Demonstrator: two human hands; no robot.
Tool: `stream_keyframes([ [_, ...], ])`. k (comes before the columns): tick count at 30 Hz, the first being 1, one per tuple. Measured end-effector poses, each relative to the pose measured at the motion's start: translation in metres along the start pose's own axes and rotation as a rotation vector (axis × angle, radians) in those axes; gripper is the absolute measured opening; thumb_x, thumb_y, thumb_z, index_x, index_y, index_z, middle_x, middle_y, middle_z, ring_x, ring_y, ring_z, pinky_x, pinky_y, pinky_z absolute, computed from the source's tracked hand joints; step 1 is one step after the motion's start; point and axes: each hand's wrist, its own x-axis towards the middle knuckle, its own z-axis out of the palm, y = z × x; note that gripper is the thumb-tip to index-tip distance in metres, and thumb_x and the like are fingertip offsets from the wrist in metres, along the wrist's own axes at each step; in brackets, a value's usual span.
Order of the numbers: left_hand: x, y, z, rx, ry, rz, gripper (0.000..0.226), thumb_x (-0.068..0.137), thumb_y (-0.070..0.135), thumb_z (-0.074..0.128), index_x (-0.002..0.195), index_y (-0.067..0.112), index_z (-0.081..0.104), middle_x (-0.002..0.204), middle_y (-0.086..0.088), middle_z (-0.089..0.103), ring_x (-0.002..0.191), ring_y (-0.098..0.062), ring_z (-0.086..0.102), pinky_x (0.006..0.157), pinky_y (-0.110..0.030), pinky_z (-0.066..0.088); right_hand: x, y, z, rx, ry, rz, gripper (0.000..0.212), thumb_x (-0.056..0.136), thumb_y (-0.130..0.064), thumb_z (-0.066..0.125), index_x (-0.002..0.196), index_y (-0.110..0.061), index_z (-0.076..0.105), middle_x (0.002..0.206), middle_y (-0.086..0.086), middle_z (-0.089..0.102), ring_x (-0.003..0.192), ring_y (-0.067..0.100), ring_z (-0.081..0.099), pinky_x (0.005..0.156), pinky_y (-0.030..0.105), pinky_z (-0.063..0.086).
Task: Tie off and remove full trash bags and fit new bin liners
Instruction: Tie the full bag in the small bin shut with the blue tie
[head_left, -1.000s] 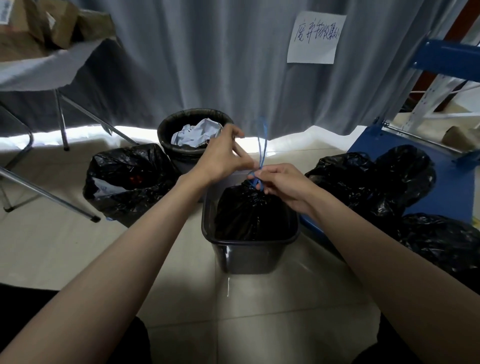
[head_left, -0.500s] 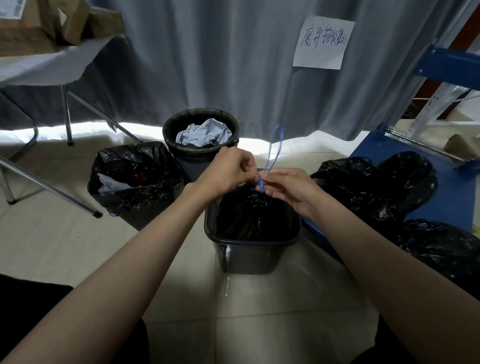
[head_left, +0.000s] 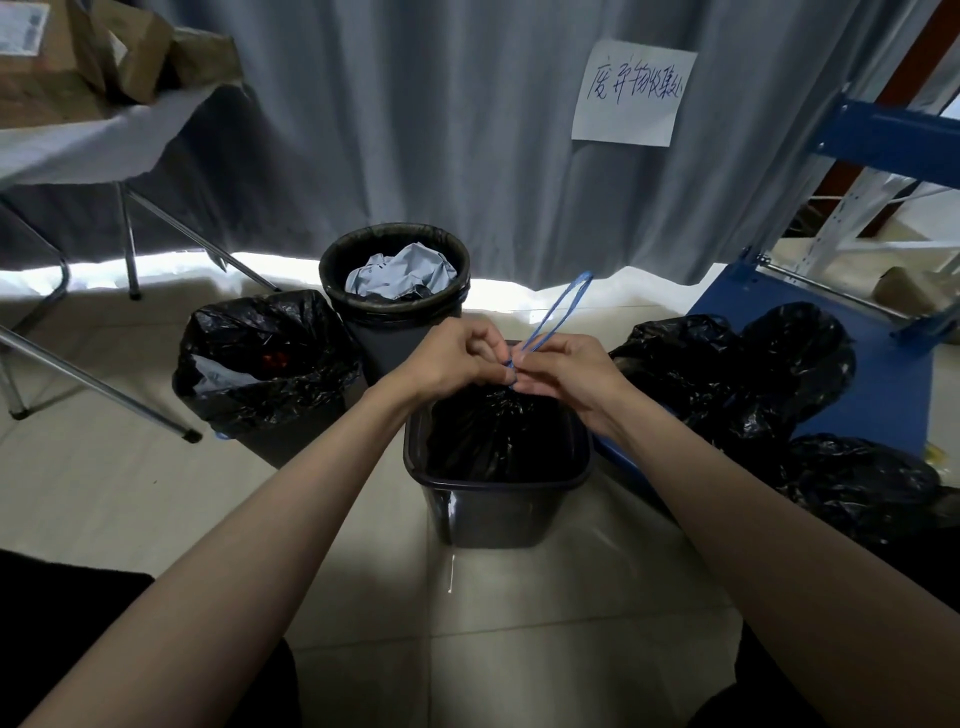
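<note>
A dark square bin (head_left: 498, 488) stands on the floor at the centre with a black trash bag (head_left: 493, 431) gathered shut inside it. A blue drawstring (head_left: 558, 312) rises from the bag's neck as a loop leaning up and right. My left hand (head_left: 457, 358) and my right hand (head_left: 563, 369) meet over the neck, each pinching the drawstring at its base. Behind stands a round black bin (head_left: 395, 312) holding crumpled grey paper (head_left: 402, 273). To its left another bin carries a loose black liner (head_left: 265, 353).
Tied black bags (head_left: 737, 374) lie in a heap at the right, on and beside a blue rack base (head_left: 883, 384). A grey curtain (head_left: 441, 130) with a paper note (head_left: 634, 93) hangs behind. A folding table (head_left: 78, 140) with cardboard boxes stands at the left, its legs reaching onto the floor.
My left hand has come down from the raised string to the bag's neck and meets my right hand there. The drawstring loop has swung from upright to leaning right.
</note>
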Motion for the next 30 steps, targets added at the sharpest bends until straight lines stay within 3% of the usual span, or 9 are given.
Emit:
stream_keyframes([
  [3, -0.001, 0.0, 0.0, -0.047, 0.012, -0.008, 0.033, 0.064, 0.005, 0.086, 0.089, 0.011, 0.065, 0.073, -0.013, 0.065, 0.064, -0.017, 0.057, 0.066, -0.024, 0.047, -0.001, 0.0, 0.001, -0.062, 0.007, -0.031, 0.007, 0.086, 0.002, 0.069, 0.093, 0.001, 0.07, 0.089, 0.014, 0.074, 0.071, 0.02, 0.071, 0.068, 0.024, 0.061],
  [6, -0.003, 0.003, -0.001, -0.067, -0.021, -0.028, 0.032, 0.07, 0.001, 0.085, 0.097, 0.003, 0.069, 0.073, -0.013, 0.065, 0.061, -0.014, 0.056, 0.062, -0.02, 0.047, -0.001, -0.001, 0.0, -0.109, 0.004, -0.058, 0.01, 0.084, 0.001, 0.071, 0.094, 0.002, 0.072, 0.092, 0.016, 0.075, 0.073, 0.022, 0.07, 0.066, 0.023, 0.06],
  [10, -0.005, 0.003, 0.0, -0.095, -0.03, -0.053, 0.015, 0.075, -0.001, 0.08, 0.084, 0.003, 0.069, 0.072, -0.014, 0.068, 0.061, -0.013, 0.061, 0.063, -0.02, 0.051, -0.003, -0.001, -0.001, -0.119, -0.017, -0.073, 0.012, 0.087, -0.003, 0.07, 0.097, 0.003, 0.072, 0.092, 0.016, 0.074, 0.073, 0.021, 0.07, 0.069, 0.024, 0.061],
  [15, -0.007, 0.001, -0.002, -0.109, -0.035, -0.035, 0.014, 0.079, -0.003, 0.075, 0.074, 0.003, 0.065, 0.087, -0.028, 0.07, 0.066, -0.019, 0.065, 0.069, -0.025, 0.055, -0.004, -0.001, -0.001, -0.144, -0.016, -0.093, 0.013, 0.091, -0.007, 0.066, 0.099, 0.004, 0.07, 0.084, 0.019, 0.071, 0.069, 0.021, 0.07, 0.063, 0.021, 0.058],
  [22, -0.004, 0.0, 0.005, -0.007, -0.063, -0.011, 0.019, 0.081, 0.0, 0.075, 0.071, 0.009, 0.062, 0.074, -0.01, 0.073, 0.067, -0.013, 0.062, 0.069, -0.025, 0.049, -0.003, 0.001, 0.001, -0.169, 0.041, -0.033, 0.013, 0.098, -0.009, 0.058, 0.09, -0.004, 0.067, 0.073, 0.011, 0.063, 0.052, 0.013, 0.067, 0.048, 0.016, 0.049],
  [25, -0.004, 0.004, 0.008, 0.109, -0.04, 0.029, 0.021, 0.076, 0.001, 0.079, 0.068, 0.013, 0.063, 0.064, 0.002, 0.068, 0.058, -0.004, 0.056, 0.063, -0.022, 0.045, 0.0, 0.002, 0.001, -0.172, 0.097, 0.027, 0.016, 0.099, -0.009, 0.054, 0.088, -0.003, 0.064, 0.071, 0.012, 0.06, 0.049, 0.013, 0.064, 0.043, 0.017, 0.044],
  [30, -0.005, 0.013, 0.017, 0.384, 0.073, 0.2, 0.021, 0.07, 0.017, 0.084, 0.065, 0.013, 0.064, 0.062, -0.002, 0.065, 0.054, -0.005, 0.048, 0.057, -0.024, 0.042, 0.004, 0.0, 0.0, -0.084, 0.145, 0.105, 0.011, 0.098, -0.002, 0.051, 0.091, -0.001, 0.06, 0.065, 0.01, 0.057, 0.041, 0.011, 0.057, 0.037, 0.016, 0.038],
])
